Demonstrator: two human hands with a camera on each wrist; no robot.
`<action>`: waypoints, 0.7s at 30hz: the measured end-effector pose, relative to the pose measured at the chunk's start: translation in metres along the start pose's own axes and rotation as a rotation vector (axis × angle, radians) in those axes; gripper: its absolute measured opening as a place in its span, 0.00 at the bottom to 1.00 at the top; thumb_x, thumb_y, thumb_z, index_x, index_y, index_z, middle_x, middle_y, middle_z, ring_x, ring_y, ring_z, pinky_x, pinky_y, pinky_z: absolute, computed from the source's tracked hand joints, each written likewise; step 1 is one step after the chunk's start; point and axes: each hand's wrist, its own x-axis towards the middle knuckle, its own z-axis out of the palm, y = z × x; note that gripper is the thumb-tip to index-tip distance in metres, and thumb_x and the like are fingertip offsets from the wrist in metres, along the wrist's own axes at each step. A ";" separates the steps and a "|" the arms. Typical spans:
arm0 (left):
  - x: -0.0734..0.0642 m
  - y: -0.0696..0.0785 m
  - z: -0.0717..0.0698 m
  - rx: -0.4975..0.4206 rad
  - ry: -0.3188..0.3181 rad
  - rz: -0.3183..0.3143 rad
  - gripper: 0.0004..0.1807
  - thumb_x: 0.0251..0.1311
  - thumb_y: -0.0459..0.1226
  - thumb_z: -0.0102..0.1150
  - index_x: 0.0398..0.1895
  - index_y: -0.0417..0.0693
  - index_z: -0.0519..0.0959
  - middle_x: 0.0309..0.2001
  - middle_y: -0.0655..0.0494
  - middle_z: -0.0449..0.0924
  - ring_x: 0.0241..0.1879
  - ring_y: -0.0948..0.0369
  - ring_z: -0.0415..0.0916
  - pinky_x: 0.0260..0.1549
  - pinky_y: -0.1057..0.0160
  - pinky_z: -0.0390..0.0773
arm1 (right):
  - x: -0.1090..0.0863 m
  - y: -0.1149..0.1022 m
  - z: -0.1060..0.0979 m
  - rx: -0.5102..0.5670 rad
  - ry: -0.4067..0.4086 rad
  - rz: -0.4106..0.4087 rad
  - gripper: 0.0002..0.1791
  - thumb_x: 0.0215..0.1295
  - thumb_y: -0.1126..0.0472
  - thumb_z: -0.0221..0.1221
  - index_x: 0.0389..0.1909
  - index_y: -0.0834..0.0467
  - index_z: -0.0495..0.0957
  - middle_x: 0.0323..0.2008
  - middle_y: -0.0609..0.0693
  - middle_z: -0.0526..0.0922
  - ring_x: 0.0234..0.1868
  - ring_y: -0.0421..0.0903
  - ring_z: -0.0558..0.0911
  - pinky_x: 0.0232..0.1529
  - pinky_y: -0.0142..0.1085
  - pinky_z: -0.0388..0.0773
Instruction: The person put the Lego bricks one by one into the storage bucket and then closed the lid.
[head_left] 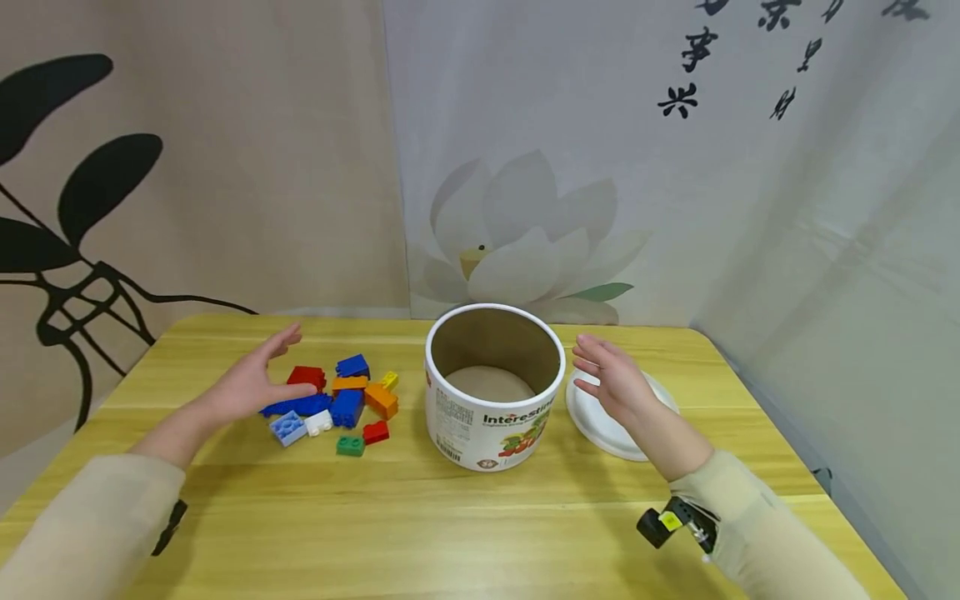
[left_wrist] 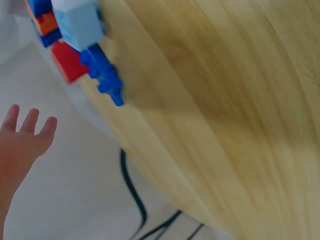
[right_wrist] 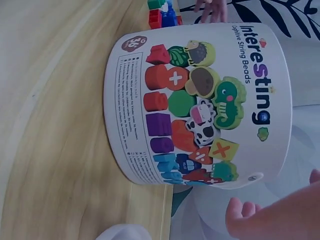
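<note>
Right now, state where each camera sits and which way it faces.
Head: worn there, facing forward and down at bricks and tub; left fingers, right fingers, sleeves show.
Left wrist: worn there, facing table and bricks; left fingers show.
Right wrist: worn there, facing tub; right and left fingers show.
Head and right wrist share tub.

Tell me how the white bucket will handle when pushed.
The white bucket is probably light for its size, since its visible inside bottom is bare. Its broad, squat shape should favour sliding over tipping.
</note>
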 end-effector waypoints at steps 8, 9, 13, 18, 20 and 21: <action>0.005 -0.026 -0.001 -0.019 -0.009 -0.078 0.51 0.56 0.49 0.62 0.72 0.36 0.44 0.67 0.30 0.53 0.64 0.33 0.51 0.58 0.34 0.59 | 0.008 0.004 0.011 -0.033 0.000 -0.028 0.31 0.71 0.60 0.45 0.72 0.61 0.49 0.70 0.59 0.53 0.69 0.55 0.56 0.69 0.51 0.54; 0.005 -0.029 -0.001 -0.026 -0.008 -0.084 0.50 0.56 0.50 0.62 0.72 0.36 0.45 0.67 0.29 0.53 0.64 0.33 0.52 0.58 0.34 0.59 | 0.010 0.005 0.013 -0.046 -0.003 -0.032 0.30 0.71 0.61 0.46 0.71 0.62 0.50 0.70 0.59 0.54 0.69 0.55 0.56 0.69 0.50 0.54; 0.005 -0.042 0.000 -0.024 0.000 -0.100 0.47 0.57 0.50 0.60 0.70 0.33 0.49 0.65 0.28 0.56 0.62 0.33 0.55 0.58 0.35 0.61 | 0.013 0.010 0.019 -0.112 -0.021 -0.037 0.29 0.70 0.63 0.47 0.69 0.65 0.54 0.69 0.60 0.56 0.68 0.55 0.58 0.67 0.49 0.57; 0.013 -0.054 0.006 -0.019 -0.012 -0.098 0.43 0.59 0.51 0.58 0.68 0.32 0.55 0.61 0.29 0.64 0.59 0.35 0.62 0.56 0.38 0.66 | 0.012 0.013 0.017 -0.138 -0.008 -0.045 0.28 0.70 0.63 0.48 0.69 0.65 0.55 0.69 0.59 0.57 0.67 0.53 0.59 0.65 0.45 0.59; 0.015 -0.055 0.007 -0.024 -0.016 -0.094 0.42 0.59 0.50 0.59 0.67 0.32 0.57 0.60 0.29 0.65 0.58 0.35 0.63 0.55 0.39 0.67 | 0.012 0.013 0.016 -0.139 -0.002 -0.049 0.29 0.69 0.63 0.49 0.69 0.65 0.56 0.68 0.58 0.59 0.66 0.51 0.61 0.63 0.43 0.61; 0.015 -0.055 0.007 -0.028 -0.019 -0.094 0.41 0.59 0.50 0.59 0.66 0.32 0.58 0.60 0.29 0.65 0.58 0.35 0.64 0.55 0.39 0.67 | 0.012 0.012 0.015 -0.139 -0.001 -0.048 0.29 0.69 0.62 0.49 0.69 0.64 0.56 0.68 0.57 0.59 0.65 0.50 0.62 0.61 0.41 0.62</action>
